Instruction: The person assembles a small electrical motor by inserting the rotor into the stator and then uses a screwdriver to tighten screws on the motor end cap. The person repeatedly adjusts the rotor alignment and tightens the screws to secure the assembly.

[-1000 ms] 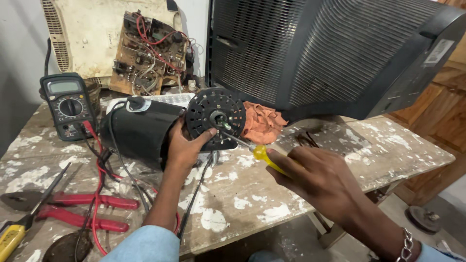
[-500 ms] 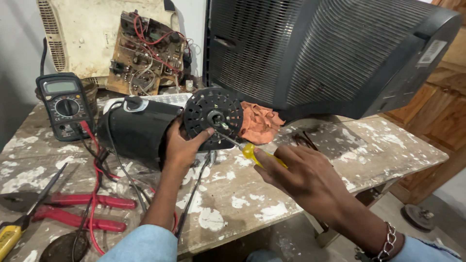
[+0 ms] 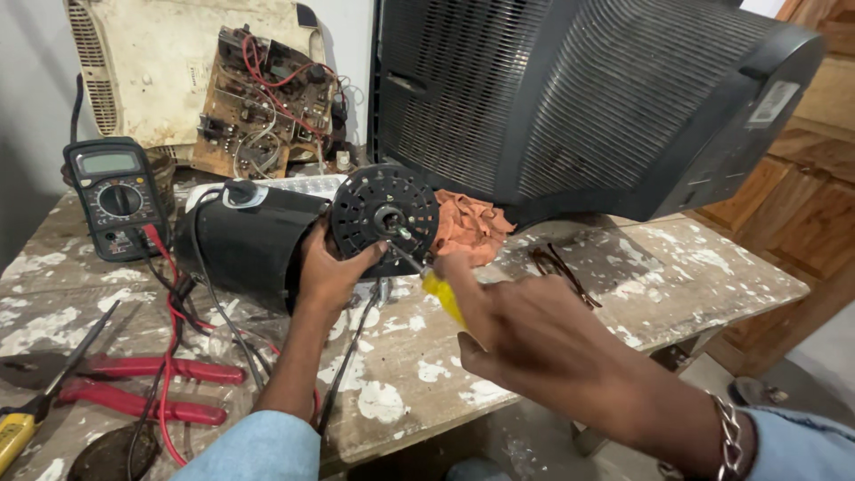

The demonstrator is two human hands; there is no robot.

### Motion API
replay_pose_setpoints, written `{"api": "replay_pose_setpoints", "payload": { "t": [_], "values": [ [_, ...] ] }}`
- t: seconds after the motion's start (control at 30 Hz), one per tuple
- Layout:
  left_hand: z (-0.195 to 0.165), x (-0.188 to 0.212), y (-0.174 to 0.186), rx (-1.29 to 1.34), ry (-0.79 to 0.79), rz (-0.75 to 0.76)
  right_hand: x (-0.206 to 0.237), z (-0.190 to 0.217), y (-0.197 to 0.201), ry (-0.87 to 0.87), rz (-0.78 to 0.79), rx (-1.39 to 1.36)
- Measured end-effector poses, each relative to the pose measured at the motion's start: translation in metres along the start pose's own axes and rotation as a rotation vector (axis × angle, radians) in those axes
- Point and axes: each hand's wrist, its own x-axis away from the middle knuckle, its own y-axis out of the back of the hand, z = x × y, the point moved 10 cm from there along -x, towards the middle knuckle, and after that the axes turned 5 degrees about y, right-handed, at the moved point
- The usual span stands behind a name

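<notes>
A worn table (image 3: 677,267), its top flaked with white paint, stands against a pale wall beside wooden panelling. On it lies a black cylindrical appliance (image 3: 258,240) on its side, its perforated round base (image 3: 385,218) facing the camera. The left hand (image 3: 331,272) grips the base's lower rim. The right hand (image 3: 534,343) is clenched around a yellow-handled screwdriver (image 3: 443,298), tip at the base's centre. A multimeter (image 3: 111,196), red pliers (image 3: 151,383) and a large dark television (image 3: 588,98) sit nearby.

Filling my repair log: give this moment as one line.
left hand: steadies black appliance by its round base | right hand: holds yellow-handled screwdriver, tip at base centre | multimeter behind on bench
</notes>
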Motion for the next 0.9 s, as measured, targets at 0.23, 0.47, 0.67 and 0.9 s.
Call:
{"api": "replay_pose_setpoints", "payload": {
  "t": [0.23, 0.47, 0.67, 0.9],
  "values": [
    [-0.003, 0.002, 0.0, -0.04, -0.037, -0.013, -0.012, -0.024, 0.008, -0.208, 0.009, 0.051],
    [-0.003, 0.0, -0.002, -0.01, -0.057, -0.002, -0.012, -0.013, 0.006, -0.053, 0.027, 0.029],
    [0.001, -0.001, 0.0, -0.041, -0.012, -0.035, -0.011, -0.005, 0.012, 0.158, -0.042, 0.358],
    [0.0, -0.001, 0.0, -0.041, -0.004, -0.021, -0.019, -0.034, 0.011, -0.16, 0.16, 0.312]
  ]
}}
